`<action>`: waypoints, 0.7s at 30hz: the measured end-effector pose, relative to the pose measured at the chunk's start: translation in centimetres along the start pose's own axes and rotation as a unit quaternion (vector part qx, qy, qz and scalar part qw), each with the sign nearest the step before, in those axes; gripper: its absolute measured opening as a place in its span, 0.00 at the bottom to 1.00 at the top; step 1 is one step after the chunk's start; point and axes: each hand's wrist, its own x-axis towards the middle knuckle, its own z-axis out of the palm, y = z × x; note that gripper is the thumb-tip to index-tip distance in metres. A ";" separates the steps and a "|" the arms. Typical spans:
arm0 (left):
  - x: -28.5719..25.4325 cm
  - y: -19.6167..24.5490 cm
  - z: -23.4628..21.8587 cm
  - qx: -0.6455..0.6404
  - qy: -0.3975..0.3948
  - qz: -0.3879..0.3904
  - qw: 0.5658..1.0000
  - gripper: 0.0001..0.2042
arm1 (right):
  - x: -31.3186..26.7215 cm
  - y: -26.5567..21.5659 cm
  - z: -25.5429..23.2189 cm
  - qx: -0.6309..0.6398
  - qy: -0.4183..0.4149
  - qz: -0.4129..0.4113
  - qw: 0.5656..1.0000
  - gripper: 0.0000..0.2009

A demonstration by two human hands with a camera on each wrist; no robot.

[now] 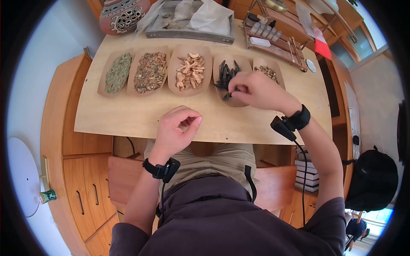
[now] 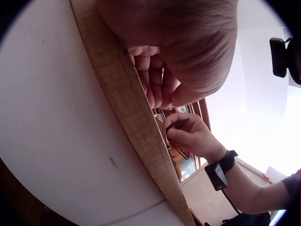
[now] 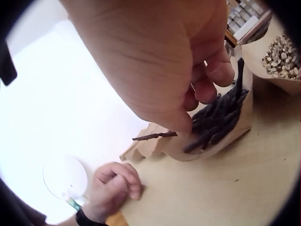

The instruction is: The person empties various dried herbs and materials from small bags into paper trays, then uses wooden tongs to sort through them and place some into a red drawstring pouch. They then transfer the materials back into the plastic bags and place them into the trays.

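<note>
My right hand [image 1: 260, 91] is over a brown paper tray [image 1: 240, 102] of dark, dried herb sticks [image 1: 225, 73]. Its thumb and fingers pinch one thin dark stick [image 3: 154, 136], which juts out past the thumb in the right wrist view. The other sticks [image 3: 218, 115] lie heaped in the tray just beyond the fingers. Near the table's front edge rests my left hand [image 1: 176, 130], fingers loosely curled and thumb close to the index fingertip. Nothing shows in its grasp. In the left wrist view it lies against the table edge [image 2: 124, 103].
More paper trays line up across the table: green herb [image 1: 119, 73], mixed chopped herb [image 1: 149, 72], pale slices [image 1: 190, 72] and small pale pieces [image 1: 267, 71]. Behind them stand a grey tray [image 1: 190, 36], a patterned pot [image 1: 124, 16] and a wooden rack [image 1: 286, 45] with small bottles.
</note>
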 end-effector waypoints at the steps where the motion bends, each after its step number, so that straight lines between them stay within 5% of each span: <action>1: 0.0 0.0 0.0 0.002 0.001 0.001 1.000 0.01 | 0.2 0.1 -0.1 0.027 0.022 0.050 0.998 0.07; 3: 0.0 -0.1 0.1 0.006 -0.002 0.007 1.000 0.01 | 1.0 0.8 -0.6 0.081 0.070 0.154 0.982 0.06; 7: 0.1 -0.2 0.0 -0.001 -0.006 0.012 1.000 0.01 | 1.9 3.4 -0.4 0.001 0.174 0.184 0.968 0.13; 10: -0.1 -0.2 -0.1 -0.005 0.000 0.005 1.000 0.01 | 1.0 2.4 -1.5 -0.084 0.050 0.162 0.982 0.17; 13: 0.0 0.0 -0.1 -0.001 -0.006 0.003 1.000 0.01 | -0.7 1.6 -0.7 -0.196 0.041 0.126 0.972 0.19; 21: 0.0 -0.2 0.0 -0.010 -0.004 0.007 1.000 0.01 | -0.9 2.1 -0.8 -0.121 0.049 0.138 0.982 0.11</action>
